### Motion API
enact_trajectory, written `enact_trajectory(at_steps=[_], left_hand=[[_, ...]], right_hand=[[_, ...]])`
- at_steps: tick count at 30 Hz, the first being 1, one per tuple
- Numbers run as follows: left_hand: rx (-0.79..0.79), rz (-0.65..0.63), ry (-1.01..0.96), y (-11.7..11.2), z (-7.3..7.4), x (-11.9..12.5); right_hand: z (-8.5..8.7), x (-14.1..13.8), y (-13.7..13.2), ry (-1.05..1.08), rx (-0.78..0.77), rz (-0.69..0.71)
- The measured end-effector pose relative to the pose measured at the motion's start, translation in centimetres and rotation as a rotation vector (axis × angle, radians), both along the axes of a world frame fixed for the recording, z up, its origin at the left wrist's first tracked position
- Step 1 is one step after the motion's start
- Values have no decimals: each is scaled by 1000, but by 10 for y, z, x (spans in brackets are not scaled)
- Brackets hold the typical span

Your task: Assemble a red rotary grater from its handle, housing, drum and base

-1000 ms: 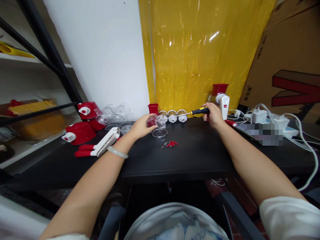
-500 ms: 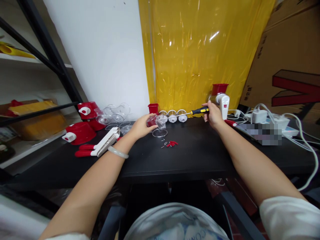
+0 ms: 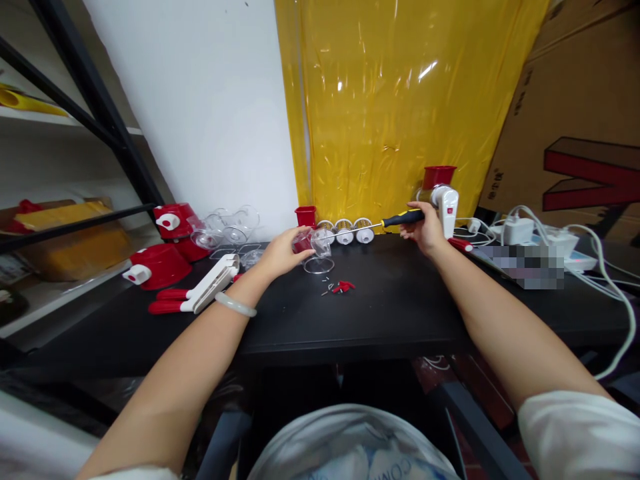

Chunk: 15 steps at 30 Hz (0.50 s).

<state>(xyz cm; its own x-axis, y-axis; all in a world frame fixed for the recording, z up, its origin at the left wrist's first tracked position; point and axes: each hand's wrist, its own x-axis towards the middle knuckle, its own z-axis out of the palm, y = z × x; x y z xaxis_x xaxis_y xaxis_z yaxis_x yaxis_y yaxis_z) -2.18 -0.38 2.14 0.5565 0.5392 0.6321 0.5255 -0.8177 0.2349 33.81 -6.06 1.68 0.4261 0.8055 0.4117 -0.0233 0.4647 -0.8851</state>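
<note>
My left hand is closed around a clear plastic housing with a red part showing inside it. The housing's round rim faces down, at the table. My right hand grips the black and yellow handle of a screwdriver, its fingers around the rear end. The long shaft points left, its tip at the housing; where exactly the tip sits is too small to tell. Just in front of the housing lie small screws and several little red pieces in a loose heap.
Several round metal-and-white drums stand behind the shaft. Red bases, clear housings and a white crank handle lie left. At right are a red-and-white grater, chargers with cables and a blurred flat device.
My right hand has shifted its hold on the screwdriver handle, with the fingers now further over its top. The left hand and the housing stay nearly in place.
</note>
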Motion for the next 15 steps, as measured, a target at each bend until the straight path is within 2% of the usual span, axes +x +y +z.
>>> enact_trajectory(at_steps=[3, 9, 15], left_hand=[[-6, -3, 0, -1, 1, 0], [-12, 3, 3, -3, 2, 0], [-13, 16, -2, -1, 1, -1]], right_hand=[[0, 1, 1, 11, 2, 24], [-6, 4, 8, -122, 46, -67], [-4, 5, 7, -43, -17, -41]])
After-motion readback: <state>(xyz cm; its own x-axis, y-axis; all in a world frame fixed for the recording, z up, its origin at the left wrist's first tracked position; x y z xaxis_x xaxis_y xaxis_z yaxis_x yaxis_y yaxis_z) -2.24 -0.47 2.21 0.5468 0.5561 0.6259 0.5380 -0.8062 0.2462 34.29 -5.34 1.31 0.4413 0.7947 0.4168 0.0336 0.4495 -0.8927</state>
